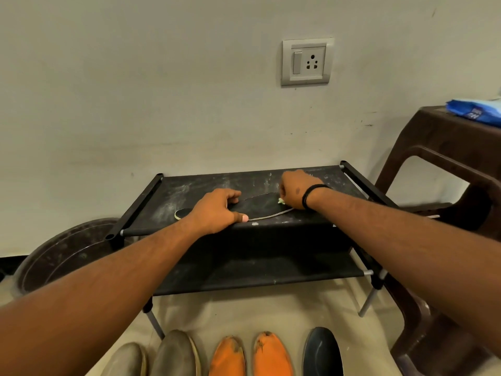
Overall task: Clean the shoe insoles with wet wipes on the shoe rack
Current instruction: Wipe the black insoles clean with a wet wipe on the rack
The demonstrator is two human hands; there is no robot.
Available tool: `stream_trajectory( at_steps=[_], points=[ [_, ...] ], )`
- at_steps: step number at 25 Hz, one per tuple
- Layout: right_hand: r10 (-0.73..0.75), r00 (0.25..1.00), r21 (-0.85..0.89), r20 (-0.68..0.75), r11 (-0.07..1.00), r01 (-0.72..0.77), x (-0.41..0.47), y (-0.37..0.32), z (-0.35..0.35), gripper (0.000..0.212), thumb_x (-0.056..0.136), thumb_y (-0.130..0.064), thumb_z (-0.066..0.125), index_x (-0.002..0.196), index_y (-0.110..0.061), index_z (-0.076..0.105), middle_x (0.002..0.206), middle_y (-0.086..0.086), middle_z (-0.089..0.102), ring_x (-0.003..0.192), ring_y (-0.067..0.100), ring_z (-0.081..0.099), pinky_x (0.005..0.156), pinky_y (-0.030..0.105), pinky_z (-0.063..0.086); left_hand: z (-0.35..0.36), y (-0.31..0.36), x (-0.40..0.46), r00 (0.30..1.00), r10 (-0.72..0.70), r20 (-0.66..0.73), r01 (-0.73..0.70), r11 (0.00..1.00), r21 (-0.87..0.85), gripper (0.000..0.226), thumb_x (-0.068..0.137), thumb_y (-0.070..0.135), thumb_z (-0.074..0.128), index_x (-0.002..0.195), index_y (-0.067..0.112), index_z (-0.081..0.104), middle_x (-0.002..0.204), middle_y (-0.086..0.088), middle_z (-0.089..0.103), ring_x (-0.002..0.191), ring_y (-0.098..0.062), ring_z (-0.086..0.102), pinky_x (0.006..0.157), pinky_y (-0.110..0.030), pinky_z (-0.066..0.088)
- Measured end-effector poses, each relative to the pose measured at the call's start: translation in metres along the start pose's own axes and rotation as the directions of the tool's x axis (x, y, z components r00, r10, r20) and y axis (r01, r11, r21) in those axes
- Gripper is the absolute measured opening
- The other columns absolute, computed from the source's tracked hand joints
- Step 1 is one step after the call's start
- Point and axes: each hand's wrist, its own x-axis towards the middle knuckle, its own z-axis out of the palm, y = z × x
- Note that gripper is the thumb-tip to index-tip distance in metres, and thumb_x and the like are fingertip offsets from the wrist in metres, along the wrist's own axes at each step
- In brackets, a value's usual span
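Dust streaks the black fabric top of the two-tier shoe rack, where I see a dark flat shoe insole with a pale edge lying lengthwise near the front edge. My left hand lies palm-down across the insole's left half, fingers bent over its far rim and thumb at the near rim, pinning it flat. My right hand, a black band at the wrist, is curled at the insole's 3 o'clock end, pinching a small crumpled pale-green wet wipe against the surface. At 2 o'clock from the rack stands a brown plastic stool carrying a blue wipes packet; its white lettering is too blurred for me to read. A grey switch-and-socket plate sits on the wall at 12 o'clock. At 6 o'clock on the floor I see two grey shoes, two scuffed orange shoes and one dark navy shoe. A dark round tub sits at 9 o'clock.
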Motion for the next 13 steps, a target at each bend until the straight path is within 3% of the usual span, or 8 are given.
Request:
stream_trajectory(
  at_steps=[4, 8, 11, 13],
  points=[
    [-0.045, 0.999, 0.144, 0.001, 0.989, 0.044, 0.003, -0.032, 0.013, 0.011, 0.089, -0.015, 0.064, 0.098, -0.009, 0.067, 0.103, 0.013, 0.069, 0.093, 0.028, 0.066, 0.086, 0.040, 0.056, 0.002, 0.001, 0.000, 1.000, 0.004, -0.011, -0.004, 1.000, 0.023, 0.080, 0.079, 0.033, 0.082, 0.147, 0.016, 0.045, 0.141, -0.002, 0.057, 0.129, -0.018, 0.054, 0.113, -0.044, 0.040],
    [-0.237, 0.968, 0.318, 0.082, 0.927, 0.200, -0.008, -0.059, 0.007, 0.009, 0.087, -0.008, 0.065, 0.085, -0.008, 0.074, 0.093, 0.010, 0.073, 0.082, 0.020, 0.065, 0.076, 0.032, 0.055, 0.000, -0.001, -0.002, 0.999, 0.036, -0.019, -0.035, 0.998, 0.048, 0.074, 0.077, 0.036, 0.082, 0.143, 0.018, 0.052, 0.139, -0.002, 0.059, 0.128, -0.020, 0.056, 0.111, -0.044, 0.043],
    [-0.300, 0.937, 0.230, 0.177, 0.938, 0.257, -0.013, -0.043, -0.006, 0.008, 0.085, -0.009, 0.068, 0.087, -0.008, 0.076, 0.091, 0.007, 0.074, 0.084, 0.017, 0.067, 0.081, 0.032, 0.056, -0.001, 0.000, -0.004, 0.999, 0.040, -0.022, -0.039, 0.998, 0.048, 0.074, 0.078, 0.036, 0.082, 0.142, 0.017, 0.052, 0.139, -0.002, 0.060, 0.127, -0.019, 0.056, 0.111, -0.043, 0.042],
    [-0.202, 0.966, 0.138, 0.159, 0.974, 0.181, -0.007, -0.019, -0.010, 0.010, 0.087, -0.011, 0.066, 0.089, -0.008, 0.075, 0.093, 0.008, 0.074, 0.090, 0.021, 0.068, 0.085, 0.037, 0.056, 0.000, 0.002, -0.005, 0.999, 0.033, -0.020, -0.033, 0.999, 0.037, 0.073, 0.079, 0.034, 0.081, 0.143, 0.017, 0.050, 0.139, -0.003, 0.059, 0.127, -0.019, 0.055, 0.112, -0.043, 0.041]
  ],
)
